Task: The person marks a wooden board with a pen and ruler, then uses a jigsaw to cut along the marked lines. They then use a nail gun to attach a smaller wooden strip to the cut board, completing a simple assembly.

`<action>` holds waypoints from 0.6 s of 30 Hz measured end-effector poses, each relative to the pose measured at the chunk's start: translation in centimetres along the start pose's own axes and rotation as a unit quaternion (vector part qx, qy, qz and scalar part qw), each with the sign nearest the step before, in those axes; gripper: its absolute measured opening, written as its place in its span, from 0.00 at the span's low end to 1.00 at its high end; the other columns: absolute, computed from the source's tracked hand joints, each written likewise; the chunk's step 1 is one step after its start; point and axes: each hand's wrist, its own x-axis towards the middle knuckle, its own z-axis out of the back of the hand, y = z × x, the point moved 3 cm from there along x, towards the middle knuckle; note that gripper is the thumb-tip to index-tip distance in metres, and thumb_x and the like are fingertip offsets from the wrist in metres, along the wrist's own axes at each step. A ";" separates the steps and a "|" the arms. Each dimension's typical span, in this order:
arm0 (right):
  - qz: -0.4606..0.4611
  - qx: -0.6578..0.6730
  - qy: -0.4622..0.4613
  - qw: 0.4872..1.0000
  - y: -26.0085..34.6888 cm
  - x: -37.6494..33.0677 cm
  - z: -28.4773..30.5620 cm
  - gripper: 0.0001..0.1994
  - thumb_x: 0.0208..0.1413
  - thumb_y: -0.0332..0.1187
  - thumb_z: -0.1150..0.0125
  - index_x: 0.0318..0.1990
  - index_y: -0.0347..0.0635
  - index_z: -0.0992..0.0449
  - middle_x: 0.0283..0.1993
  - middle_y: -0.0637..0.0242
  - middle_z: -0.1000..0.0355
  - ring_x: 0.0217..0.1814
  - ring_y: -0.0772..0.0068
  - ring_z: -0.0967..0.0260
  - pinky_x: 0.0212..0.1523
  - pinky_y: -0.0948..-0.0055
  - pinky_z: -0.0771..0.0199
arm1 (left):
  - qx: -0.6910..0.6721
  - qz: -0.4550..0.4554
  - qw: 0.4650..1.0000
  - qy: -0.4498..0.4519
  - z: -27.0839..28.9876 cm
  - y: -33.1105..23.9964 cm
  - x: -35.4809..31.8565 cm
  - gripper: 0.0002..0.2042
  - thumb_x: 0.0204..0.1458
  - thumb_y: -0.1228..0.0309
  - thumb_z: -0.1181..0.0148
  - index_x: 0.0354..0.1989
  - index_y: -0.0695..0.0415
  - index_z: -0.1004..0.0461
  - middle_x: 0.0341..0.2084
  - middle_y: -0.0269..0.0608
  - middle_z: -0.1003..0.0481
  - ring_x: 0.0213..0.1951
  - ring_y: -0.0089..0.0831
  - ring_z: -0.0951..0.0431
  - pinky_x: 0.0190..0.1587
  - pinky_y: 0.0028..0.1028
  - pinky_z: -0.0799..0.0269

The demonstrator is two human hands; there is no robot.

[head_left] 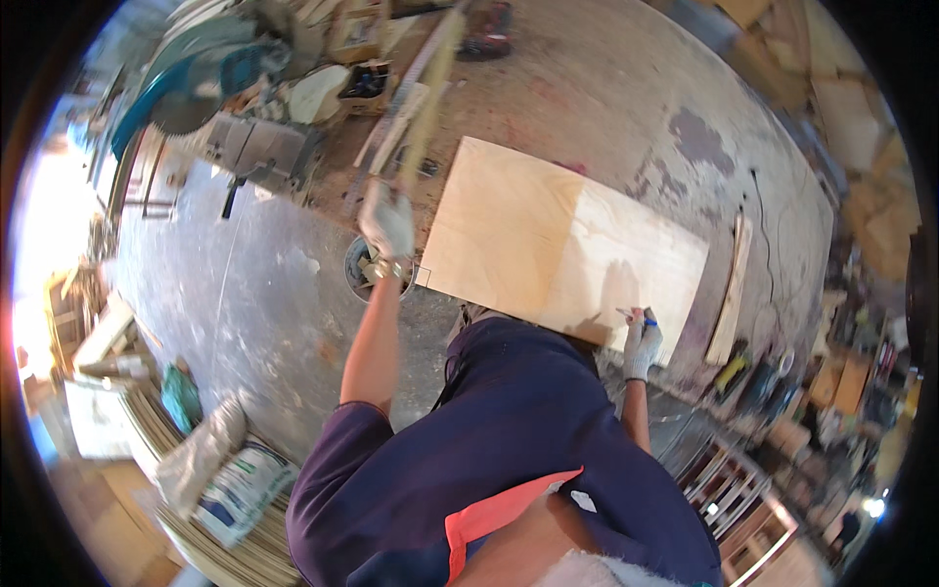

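Plywood sheet [558,254], just one, lies before me; my left hand [387,223] grips one long ruler [416,108], my right hand [642,340] grips one pencil [634,315].

Pale plywood sheet [558,249] flat on floor; long wooden strip [430,88] raised, blurred.

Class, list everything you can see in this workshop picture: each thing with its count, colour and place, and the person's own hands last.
plywood sheet: one, pale wood, floor centre
long strip: one, yellowish, blurred, raised in left hand
bucket: one, dark, beside the sheet's left corner
plank: one, light wood, right of sheet
sack: one, white, lower left on stacked boards
saw machine: one, teal, upper left
pencil: one, in right hand
left hand: white glove, gripping strip
right hand: white glove, at sheet's near edge
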 end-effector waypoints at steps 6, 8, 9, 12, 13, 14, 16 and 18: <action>-0.037 0.043 -0.032 0.998 -0.3 -3.9 0.3 0.16 0.68 0.42 0.42 0.39 0.35 0.21 0.28 0.63 0.24 0.31 0.77 0.28 0.32 0.72 0.30 | 0.006 0.111 0.994 0.008 -2.0 4.9 12.7 0.09 0.51 0.71 0.28 0.34 0.62 0.21 0.23 0.39 0.23 0.28 0.31 0.27 0.37 0.34 0.28; -0.084 0.002 -0.018 0.996 -0.1 -5.1 0.4 0.14 0.67 0.41 0.41 0.40 0.36 0.21 0.28 0.62 0.24 0.31 0.75 0.27 0.33 0.71 0.29 | 0.108 0.141 0.984 -0.008 -1.9 6.0 13.3 0.19 0.53 0.65 0.30 0.49 0.62 0.23 0.37 0.47 0.17 0.40 0.42 0.16 0.45 0.38 0.23; -0.130 -0.013 -0.016 0.991 -0.1 -5.5 0.5 0.13 0.67 0.40 0.40 0.41 0.37 0.21 0.28 0.61 0.24 0.31 0.74 0.27 0.34 0.70 0.28 | 0.127 0.168 0.978 0.010 -2.3 6.4 12.9 0.20 0.55 0.61 0.33 0.52 0.59 0.25 0.39 0.49 0.17 0.41 0.44 0.16 0.45 0.41 0.22; -0.097 -0.002 -0.083 0.992 1.7 -7.4 0.8 0.10 0.66 0.38 0.39 0.41 0.41 0.21 0.27 0.59 0.25 0.30 0.70 0.25 0.34 0.67 0.27 | 0.407 0.016 0.902 0.144 -5.5 5.4 9.0 0.20 0.60 0.57 0.40 0.56 0.55 0.26 0.40 0.45 0.19 0.40 0.39 0.17 0.42 0.39 0.23; -0.115 0.009 -0.083 0.990 2.2 -7.9 0.9 0.09 0.65 0.38 0.39 0.41 0.41 0.21 0.27 0.59 0.24 0.31 0.69 0.24 0.34 0.66 0.26 | 0.644 -0.186 0.717 0.191 -7.4 4.3 6.1 0.17 0.64 0.60 0.44 0.56 0.55 0.26 0.40 0.41 0.19 0.40 0.34 0.18 0.41 0.35 0.24; -0.097 0.004 -0.091 0.991 2.8 -8.3 1.2 0.09 0.64 0.37 0.38 0.42 0.42 0.20 0.29 0.58 0.22 0.31 0.68 0.23 0.34 0.66 0.25 | 0.644 -0.234 0.686 0.245 -8.3 3.7 3.9 0.16 0.66 0.62 0.47 0.57 0.56 0.27 0.40 0.39 0.19 0.40 0.30 0.19 0.40 0.31 0.26; -0.151 0.003 -0.066 0.986 3.6 -9.2 1.1 0.08 0.63 0.37 0.37 0.42 0.43 0.21 0.31 0.57 0.21 0.31 0.64 0.21 0.34 0.64 0.23 | 0.289 -0.074 0.873 0.387 -9.2 1.8 -1.8 0.15 0.69 0.66 0.51 0.59 0.58 0.28 0.40 0.36 0.21 0.39 0.25 0.21 0.38 0.24 0.29; -0.152 0.016 -0.042 0.987 4.5 -10.1 1.6 0.08 0.62 0.37 0.36 0.42 0.43 0.20 0.32 0.57 0.20 0.33 0.60 0.19 0.35 0.63 0.22 | -0.374 0.309 0.787 0.382 -9.3 -2.0 -10.0 0.15 0.72 0.69 0.55 0.62 0.60 0.31 0.40 0.35 0.22 0.38 0.21 0.24 0.35 0.19 0.33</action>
